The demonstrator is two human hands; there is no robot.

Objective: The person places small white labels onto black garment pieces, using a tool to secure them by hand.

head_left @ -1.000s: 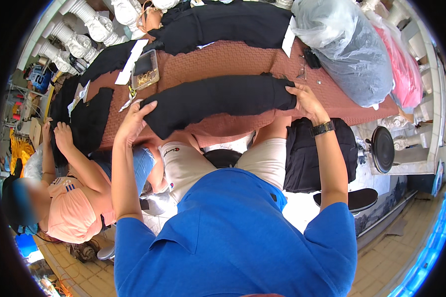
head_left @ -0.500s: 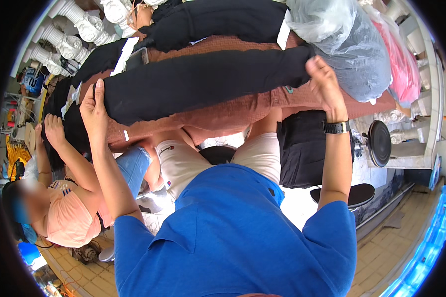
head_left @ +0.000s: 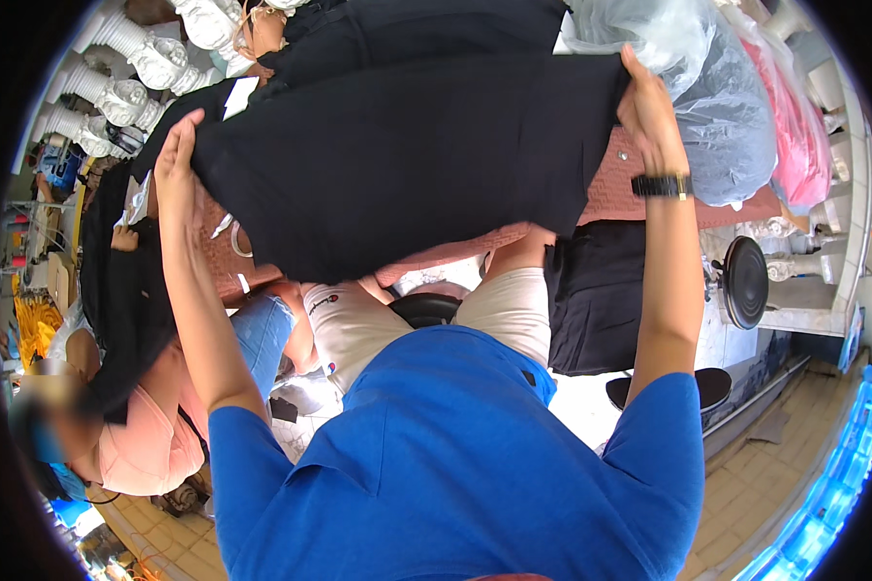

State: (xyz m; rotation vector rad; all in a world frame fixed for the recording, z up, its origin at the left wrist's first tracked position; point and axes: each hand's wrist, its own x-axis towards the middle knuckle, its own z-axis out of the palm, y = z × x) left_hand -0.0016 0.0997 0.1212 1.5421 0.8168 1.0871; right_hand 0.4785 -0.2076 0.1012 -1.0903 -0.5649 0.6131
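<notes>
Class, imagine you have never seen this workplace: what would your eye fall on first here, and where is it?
Probably the wide black cloth, spread across the upper middle between the person's left hand and right hand. Next might come the bright blue short-sleeved shirt filling the lower middle, then the bulging grey-filled clear plastic bag at upper right, beside a pink-filled bag.

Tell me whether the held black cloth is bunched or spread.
Spread: the black cloth stretches wide between the left hand and the right hand. Whether it's doubled, I cannot tell.
</notes>
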